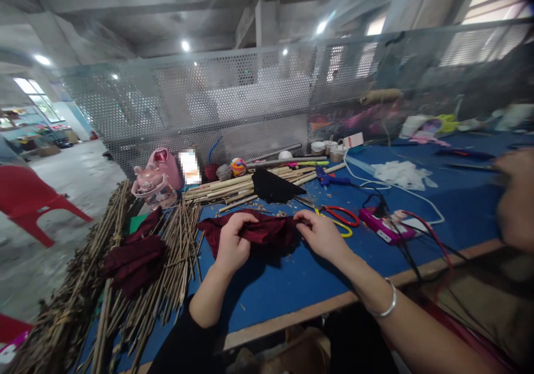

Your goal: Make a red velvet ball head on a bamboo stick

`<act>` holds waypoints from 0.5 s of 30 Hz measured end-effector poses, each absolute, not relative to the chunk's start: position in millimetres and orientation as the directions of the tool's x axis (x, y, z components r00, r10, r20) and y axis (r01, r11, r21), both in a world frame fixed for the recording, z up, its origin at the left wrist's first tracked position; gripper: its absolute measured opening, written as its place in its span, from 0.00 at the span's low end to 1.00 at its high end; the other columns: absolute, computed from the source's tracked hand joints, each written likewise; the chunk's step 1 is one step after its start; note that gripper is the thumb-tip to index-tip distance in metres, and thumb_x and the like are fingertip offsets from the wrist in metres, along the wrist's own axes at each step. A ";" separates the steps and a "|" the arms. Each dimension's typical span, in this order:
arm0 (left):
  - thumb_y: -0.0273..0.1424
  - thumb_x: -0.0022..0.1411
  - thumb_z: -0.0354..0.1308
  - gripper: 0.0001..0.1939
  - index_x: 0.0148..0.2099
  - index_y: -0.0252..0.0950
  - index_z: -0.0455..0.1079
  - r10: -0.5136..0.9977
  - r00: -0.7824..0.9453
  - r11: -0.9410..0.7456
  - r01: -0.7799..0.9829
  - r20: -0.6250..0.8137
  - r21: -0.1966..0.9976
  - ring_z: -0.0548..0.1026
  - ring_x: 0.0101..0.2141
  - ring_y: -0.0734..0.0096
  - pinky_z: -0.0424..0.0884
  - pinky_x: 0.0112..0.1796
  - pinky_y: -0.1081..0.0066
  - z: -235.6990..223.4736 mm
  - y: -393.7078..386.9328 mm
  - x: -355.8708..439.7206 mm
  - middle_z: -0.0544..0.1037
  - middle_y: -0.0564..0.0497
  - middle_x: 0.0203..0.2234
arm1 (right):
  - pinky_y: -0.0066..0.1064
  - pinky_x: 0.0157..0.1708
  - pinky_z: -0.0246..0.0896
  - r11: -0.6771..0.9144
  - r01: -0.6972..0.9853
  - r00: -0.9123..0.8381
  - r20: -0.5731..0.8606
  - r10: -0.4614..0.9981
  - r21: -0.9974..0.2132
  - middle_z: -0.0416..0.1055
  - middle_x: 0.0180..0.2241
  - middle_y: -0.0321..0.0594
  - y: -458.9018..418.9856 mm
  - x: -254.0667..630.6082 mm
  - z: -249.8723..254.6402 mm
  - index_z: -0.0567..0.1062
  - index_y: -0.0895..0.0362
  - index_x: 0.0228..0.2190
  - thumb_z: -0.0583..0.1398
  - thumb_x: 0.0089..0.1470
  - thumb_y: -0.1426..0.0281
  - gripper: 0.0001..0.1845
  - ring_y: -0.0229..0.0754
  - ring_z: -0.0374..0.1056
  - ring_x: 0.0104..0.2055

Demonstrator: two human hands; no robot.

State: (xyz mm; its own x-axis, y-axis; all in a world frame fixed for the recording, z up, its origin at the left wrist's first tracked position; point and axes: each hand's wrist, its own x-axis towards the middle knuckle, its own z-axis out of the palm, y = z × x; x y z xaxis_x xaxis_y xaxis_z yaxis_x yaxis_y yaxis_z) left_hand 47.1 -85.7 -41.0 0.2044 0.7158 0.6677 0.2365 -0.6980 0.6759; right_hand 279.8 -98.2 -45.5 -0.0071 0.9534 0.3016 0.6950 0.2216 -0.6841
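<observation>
A piece of dark red cloth (267, 231) is stretched between my two hands, just over the blue tabletop (287, 285). My left hand (234, 240) pinches its upper edge left of the middle, with the thumb on top. At the right end, the fingertips of my right hand (319, 232) are closed on the cloth's edge. Scissors with red and yellow handles (340, 218) lie just beyond my right hand. Behind the cloth is a black piece of fabric (277, 186) on a row of pale sticks (225, 186).
Bundles of thin twigs (179, 251) cover the table's left side, with more dark red cloth (136, 262) on them. A blue glue gun (331, 178), a purple power strip (387, 226) and cables lie right. Another person's hand (517, 196) is at the right edge. A perforated metal screen (250, 96) stands behind.
</observation>
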 end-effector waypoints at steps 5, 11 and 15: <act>0.15 0.46 0.48 0.20 0.39 0.37 0.70 0.713 0.209 -0.700 0.237 0.669 0.673 0.73 0.37 0.69 0.67 0.41 0.69 -39.5 -87.9 49.4 0.75 0.51 0.34 | 0.28 0.25 0.54 0.233 0.626 0.026 0.319 0.948 -0.744 0.69 0.22 0.34 -94.4 259.8 -27.0 0.72 0.55 0.27 0.53 0.43 0.73 0.08 0.37 0.61 0.23; 0.14 0.48 0.49 0.18 0.38 0.37 0.71 0.748 0.152 -0.661 0.261 0.646 0.703 0.73 0.37 0.70 0.68 0.41 0.69 -35.6 -84.5 55.5 0.76 0.51 0.34 | 0.26 0.27 0.58 0.269 0.262 -0.110 0.248 0.963 -0.927 0.66 0.27 0.34 -88.9 238.1 -22.0 0.63 0.54 0.30 0.53 0.45 0.70 0.05 0.36 0.63 0.27; 0.14 0.47 0.50 0.18 0.36 0.36 0.73 0.743 0.152 -0.658 0.345 0.652 0.670 0.73 0.37 0.67 0.70 0.42 0.67 -27.0 -82.0 70.8 0.75 0.48 0.34 | 0.29 0.35 0.62 0.327 0.238 -0.359 0.231 0.905 -0.914 0.70 0.39 0.39 -94.4 233.1 -25.3 0.60 0.55 0.49 0.58 0.38 0.74 0.32 0.40 0.67 0.37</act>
